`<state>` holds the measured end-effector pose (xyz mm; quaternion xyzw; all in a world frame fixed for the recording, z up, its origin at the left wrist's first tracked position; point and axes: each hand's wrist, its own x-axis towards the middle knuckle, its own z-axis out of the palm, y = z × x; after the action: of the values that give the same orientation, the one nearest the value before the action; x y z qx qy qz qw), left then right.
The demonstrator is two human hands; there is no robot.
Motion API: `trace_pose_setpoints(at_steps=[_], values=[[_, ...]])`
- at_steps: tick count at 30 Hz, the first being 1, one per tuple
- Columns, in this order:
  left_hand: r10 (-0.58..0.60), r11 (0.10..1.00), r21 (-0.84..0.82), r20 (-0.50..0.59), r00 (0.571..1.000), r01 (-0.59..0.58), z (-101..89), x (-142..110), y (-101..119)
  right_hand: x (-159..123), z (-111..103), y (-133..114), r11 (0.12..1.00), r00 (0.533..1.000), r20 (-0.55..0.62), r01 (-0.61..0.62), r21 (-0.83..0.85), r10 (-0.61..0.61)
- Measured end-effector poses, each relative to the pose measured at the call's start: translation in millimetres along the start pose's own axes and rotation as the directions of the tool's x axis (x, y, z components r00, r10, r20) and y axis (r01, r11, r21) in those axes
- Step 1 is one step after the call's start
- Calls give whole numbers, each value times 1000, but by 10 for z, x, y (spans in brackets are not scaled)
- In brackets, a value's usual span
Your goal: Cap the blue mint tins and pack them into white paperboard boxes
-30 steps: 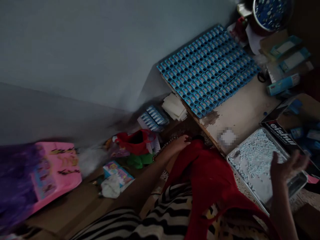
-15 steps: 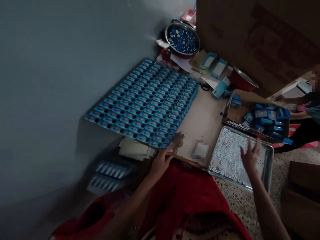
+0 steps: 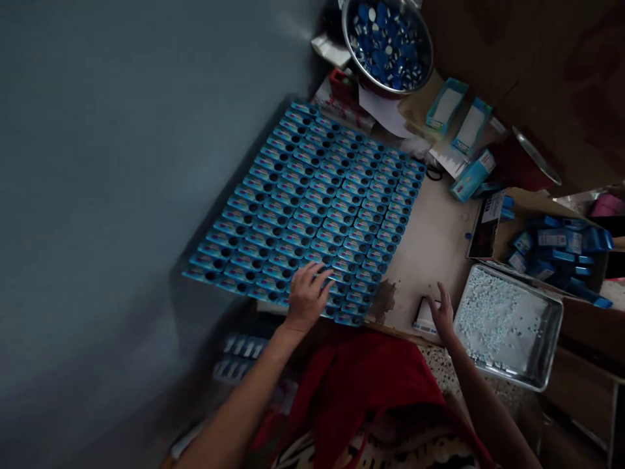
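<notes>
My left hand (image 3: 308,294) lies with fingers spread on the near rows of a large grid of small blue boxes (image 3: 312,202) laid flat on a low wooden board (image 3: 430,247). My right hand (image 3: 443,315) rests on the board's front edge, fingers down on a small white box (image 3: 424,319), just left of a metal tray (image 3: 508,326) filled with small pale tablets. Whether the right fingers grip the box is unclear.
A steel bowl (image 3: 387,43) of blue and white caps stands at the back. Open light-blue cartons (image 3: 459,117) and a red-sided pan (image 3: 522,163) lie behind the board. A cardboard box (image 3: 551,241) of blue packs sits right. A grey wall (image 3: 122,163) is left.
My left hand moved up from the board's edge onto the blue boxes. My right hand left the tablet tray and came down on the white box. The view swung toward the board.
</notes>
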<state>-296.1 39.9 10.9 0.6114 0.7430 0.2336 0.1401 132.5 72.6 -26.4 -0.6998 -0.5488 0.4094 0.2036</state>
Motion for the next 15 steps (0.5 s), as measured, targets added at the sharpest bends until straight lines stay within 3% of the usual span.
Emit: trace_pose_setpoints(at_steps=[1,3,5,7,10,13,15], values=[[-33,999,-7,-69,997,32,-49,113,-145,146,127,-153,977,995,27,-95,192,91],[-40,999,-19,-161,986,37,-89,363,-342,498,401,-455,817,963,119,-268,511,242],[38,999,-27,-150,988,-43,-50,638,-374,904,674,-739,732,961,135,-271,625,240],[180,982,-45,-80,980,-184,55,911,-233,1308,924,-991,674,979,98,-193,713,177],[424,903,-88,16,905,-421,305,1255,182,1760,1258,-1284,655,995,36,-90,750,96],[594,804,-123,153,790,-581,604,1461,564,1907,1522,-1434,743,1000,-12,16,669,-11],[619,783,-128,257,742,-609,775,1519,693,1895,1592,-1456,786,998,-24,57,616,-53]])
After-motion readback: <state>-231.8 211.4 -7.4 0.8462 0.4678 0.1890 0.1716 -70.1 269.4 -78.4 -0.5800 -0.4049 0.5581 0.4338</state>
